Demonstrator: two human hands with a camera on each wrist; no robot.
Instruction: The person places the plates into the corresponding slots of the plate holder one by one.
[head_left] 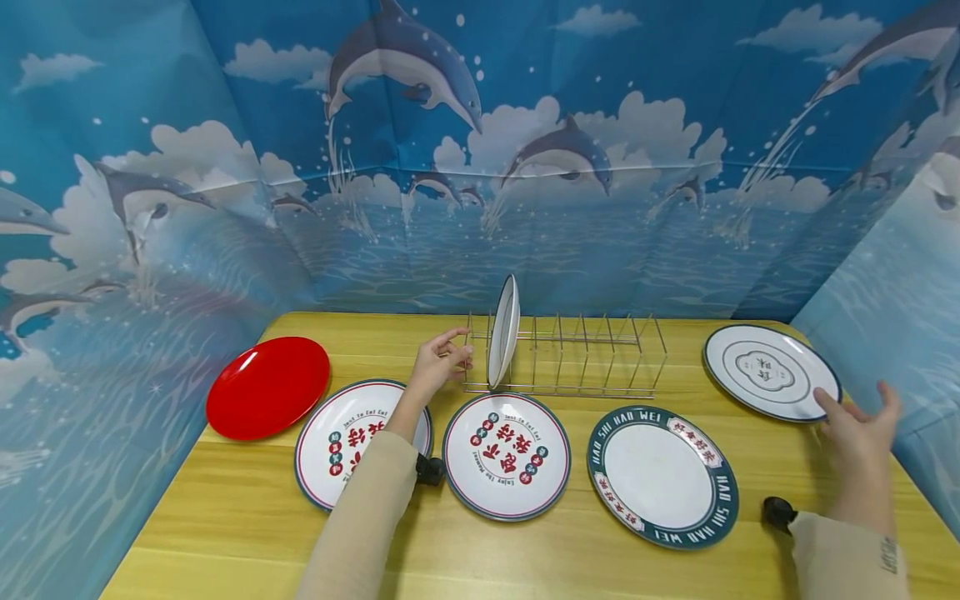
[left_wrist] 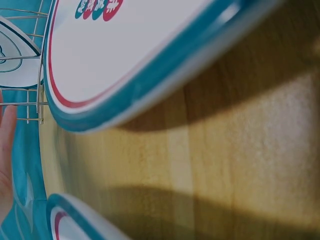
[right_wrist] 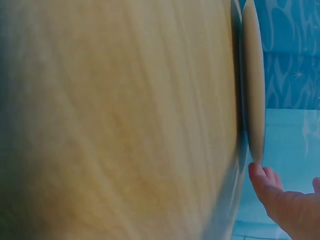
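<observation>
The left hand (head_left: 437,364) hovers at the 9 o'clock end of the wire dish rack (head_left: 577,358), fingers loosely spread and holding nothing, its fingertips just beside the white plate (head_left: 503,332) that stands on edge in the rack's leftmost slots. The right hand (head_left: 858,437) has its fingers stretched out and apart, empty, with the index fingertip at the near edge of the white plate with a dark rim and central emblem (head_left: 770,371), which lies flat at the table's 2 o'clock corner; whether it touches the rim I cannot tell.

At 6 o'clock from the left hand, two matching plates with red lettering lie flat: one (head_left: 337,440) partly under the left forearm, the other (head_left: 506,455) just below the rack. At 4 o'clock from the rack lies a wide teal-banded plate (head_left: 663,475). A plain red plate (head_left: 267,387) sits at the 9 o'clock edge of the yellow wooden table (head_left: 225,517).
</observation>
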